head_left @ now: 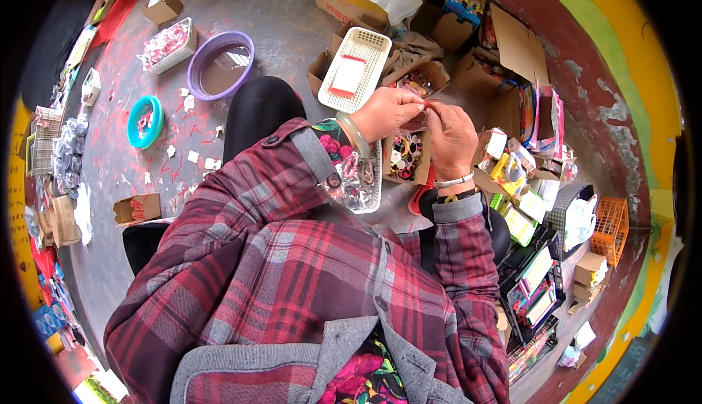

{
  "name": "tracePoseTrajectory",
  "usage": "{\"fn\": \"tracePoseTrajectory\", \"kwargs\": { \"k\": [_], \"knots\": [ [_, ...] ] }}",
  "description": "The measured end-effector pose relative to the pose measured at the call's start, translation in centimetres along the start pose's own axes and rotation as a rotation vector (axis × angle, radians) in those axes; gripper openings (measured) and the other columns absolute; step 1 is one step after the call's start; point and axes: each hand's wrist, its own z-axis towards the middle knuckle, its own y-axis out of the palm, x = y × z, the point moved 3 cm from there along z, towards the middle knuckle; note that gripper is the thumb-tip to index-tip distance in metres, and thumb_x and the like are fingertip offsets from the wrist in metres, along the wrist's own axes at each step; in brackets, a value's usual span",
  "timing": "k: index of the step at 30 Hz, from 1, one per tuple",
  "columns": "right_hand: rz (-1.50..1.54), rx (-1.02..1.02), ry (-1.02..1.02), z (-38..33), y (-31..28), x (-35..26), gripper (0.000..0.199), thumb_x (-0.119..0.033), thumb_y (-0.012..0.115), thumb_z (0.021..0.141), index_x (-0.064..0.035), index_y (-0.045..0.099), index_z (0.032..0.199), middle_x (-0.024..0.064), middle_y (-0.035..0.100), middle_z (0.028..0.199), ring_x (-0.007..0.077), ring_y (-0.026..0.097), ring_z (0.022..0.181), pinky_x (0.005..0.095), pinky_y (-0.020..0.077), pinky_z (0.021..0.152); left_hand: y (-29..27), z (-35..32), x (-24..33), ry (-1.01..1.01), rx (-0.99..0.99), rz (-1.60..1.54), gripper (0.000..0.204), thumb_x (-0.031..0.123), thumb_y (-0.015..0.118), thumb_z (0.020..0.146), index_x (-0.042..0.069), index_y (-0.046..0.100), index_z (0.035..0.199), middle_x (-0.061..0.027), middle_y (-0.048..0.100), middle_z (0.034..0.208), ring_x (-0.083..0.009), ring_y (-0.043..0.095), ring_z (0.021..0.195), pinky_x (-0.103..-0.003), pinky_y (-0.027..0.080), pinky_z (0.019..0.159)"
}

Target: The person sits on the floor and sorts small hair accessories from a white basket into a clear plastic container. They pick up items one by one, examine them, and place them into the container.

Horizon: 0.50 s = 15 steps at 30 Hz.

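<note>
My left hand [387, 114] and my right hand [451, 138] meet fingertip to fingertip, both closed in a pinch. Between them is a small reddish thing, too small to make out, with what looks like clear film below it. Beyond my left hand stands a cream plastic basket [375, 46] with a white card edged in red [348, 75] inside. Under my left wrist sits another white basket [376, 198] holding small clear packets [354, 187]. Below the hands a cardboard box [422, 170] contains many colourful hair ties [404, 152].
On the left floor are a purple basin [193, 75] of water, a turquoise basin [134, 130], a filled white basket [191, 40] and red scraps. To the right crowd an open carton [518, 46], black crates [559, 287] and an orange basket [611, 230] along the wall.
</note>
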Motion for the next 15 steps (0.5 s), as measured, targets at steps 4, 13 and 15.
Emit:
{"fn": "tracePoseTrajectory", "kwargs": {
  "k": [4,13,15],
  "knots": [
    [-0.066,-0.039,-0.015,-0.2,0.1,0.0,0.011,-0.014,0.060,0.076,-0.0065,0.063,0.083,0.0081,0.061,0.077,0.0255,0.058,0.072,0.0333,0.0464,0.063,-0.2,0.4,-1.0,0.109,-0.022,0.224,0.021,0.012,0.051,0.088,-0.003,0.057,0.102,-0.0050,0.062,0.088,-0.0102,0.059,0.080,-0.024,0.049,0.073],
    [-0.111,0.012,0.023,-0.4,0.2,-0.5,0.008,-0.015,0.059,0.075,-0.0084,0.063,0.078,0.0073,0.061,0.072,0.0247,0.059,0.065,0.0327,0.0467,0.056,0.1,-0.2,-0.1,0.252,0.019,0.690,0.019,0.012,0.054,0.086,0.000,0.060,0.099,-0.0046,0.064,0.082,-0.0076,0.056,0.077,-0.023,0.045,0.070],
    [-0.064,0.006,0.061,-0.3,0.2,-0.1,0.008,-0.014,0.059,0.074,-0.0075,0.064,0.076,0.0077,0.061,0.072,0.0243,0.060,0.065,0.0318,0.0468,0.056,0.1,-0.3,0.2,0.225,0.039,0.707,0.018,0.011,0.054,0.085,-0.001,0.061,0.097,-0.0042,0.064,0.082,-0.0076,0.056,0.077,-0.022,0.045,0.070]
  ]
}}
